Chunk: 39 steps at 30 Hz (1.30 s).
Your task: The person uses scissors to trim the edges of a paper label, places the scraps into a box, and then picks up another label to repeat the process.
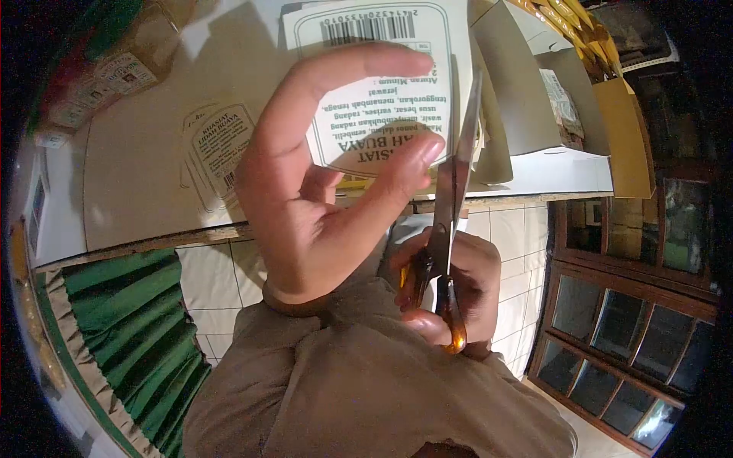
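Observation:
My left hand [328, 153] grips a white printed label [389, 107] with a green border, a barcode and upside-down text. Thumb and index finger lie across its face, while other fingers pass behind its lower edge. My right hand [469, 282] is closed around the amber-brown handles of a pair of scissors [440, 237]. The slim metal blades point away from me, running up along the label's right edge, nearly together.
A similar label [217, 156] lies on the pale table [137, 202] at left. An open cardboard box [527, 76] stands at right, near yellow packets [569, 23]. More printed packaging [103, 88] sits at far left. Below the table are a green curtain [126, 320] and, at right, a wooden-framed glass panel [618, 328].

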Available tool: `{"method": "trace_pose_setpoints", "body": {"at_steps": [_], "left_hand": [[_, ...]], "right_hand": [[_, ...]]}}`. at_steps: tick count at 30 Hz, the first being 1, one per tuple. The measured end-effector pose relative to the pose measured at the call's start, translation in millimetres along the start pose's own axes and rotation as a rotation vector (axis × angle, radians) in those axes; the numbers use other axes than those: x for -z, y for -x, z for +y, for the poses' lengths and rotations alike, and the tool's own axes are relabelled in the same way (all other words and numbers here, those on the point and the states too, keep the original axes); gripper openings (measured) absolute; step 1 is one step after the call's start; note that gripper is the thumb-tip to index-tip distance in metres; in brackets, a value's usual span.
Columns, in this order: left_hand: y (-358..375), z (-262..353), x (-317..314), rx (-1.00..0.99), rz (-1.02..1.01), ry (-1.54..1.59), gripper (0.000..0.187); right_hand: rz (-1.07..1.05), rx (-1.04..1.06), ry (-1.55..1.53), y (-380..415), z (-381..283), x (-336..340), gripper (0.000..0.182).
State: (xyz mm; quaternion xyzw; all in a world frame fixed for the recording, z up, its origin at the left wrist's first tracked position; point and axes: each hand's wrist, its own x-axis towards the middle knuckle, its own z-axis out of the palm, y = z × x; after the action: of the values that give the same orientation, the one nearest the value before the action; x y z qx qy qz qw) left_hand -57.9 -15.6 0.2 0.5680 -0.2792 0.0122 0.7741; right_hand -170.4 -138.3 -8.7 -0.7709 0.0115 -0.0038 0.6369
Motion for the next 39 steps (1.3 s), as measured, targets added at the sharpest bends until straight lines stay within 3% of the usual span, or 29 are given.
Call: {"method": "trace_pose_setpoints", "body": {"at_steps": [5, 15, 24, 36, 39], "left_hand": [[0, 2, -2, 0.047, -0.125, 0.112, 0.042], [2, 3, -1, 0.013, -0.141, 0.011, 0.046], [2, 4, 1, 0.121, -0.184, 0.062, 0.048], [5, -2, 1, 0.081, -0.168, 0.054, 0.049], [8, -14, 4, -0.011, -0.111, 0.089, 0.049]], "right_hand": [[0.016, 0.035, -0.069, 1, 3, 3, 0.049], [0.004, 0.111, -0.043, 1, 7, 7, 0.051], [0.025, 0.077, -0.051, 1, 5, 6, 0.052], [-0.014, 0.087, -0.015, 1, 5, 8, 0.057], [-0.015, 0.130, 0.004, 1, 6, 9, 0.056]]}}
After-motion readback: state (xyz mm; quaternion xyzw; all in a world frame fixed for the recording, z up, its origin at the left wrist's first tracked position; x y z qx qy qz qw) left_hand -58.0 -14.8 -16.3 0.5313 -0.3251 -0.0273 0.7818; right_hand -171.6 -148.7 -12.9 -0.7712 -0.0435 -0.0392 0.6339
